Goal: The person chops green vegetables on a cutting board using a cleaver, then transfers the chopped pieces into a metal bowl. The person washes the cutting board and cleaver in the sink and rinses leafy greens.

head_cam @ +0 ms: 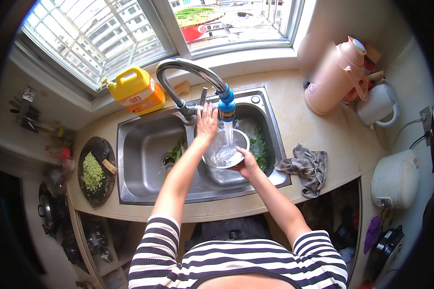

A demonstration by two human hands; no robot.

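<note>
My right hand (249,163) grips the rim of a round metal bowl (222,167) over the right basin of the stainless steel sink (141,144). Water runs from a chrome faucet (188,63) with a blue filter nozzle (226,106) into the bowl. My left hand (207,124), its fingers stretched out, is at the faucet's lever (204,94), by the left side of the nozzle; whether it touches the lever is hard to tell. Green leaves (259,146) lie in the right basin, beside the bowl. More leafy greens (177,151) are near the drain of the left basin, partly behind my left forearm.
Left of the sink, a round dark board (105,193) holds chopped greens (92,171) and a cleaver with a wooden handle (109,167). A yellow detergent jug (137,90) stands behind. To the right are a grey cloth (307,168), a pink thermos (334,79), a white kettle (376,103) and a rice cooker (394,178).
</note>
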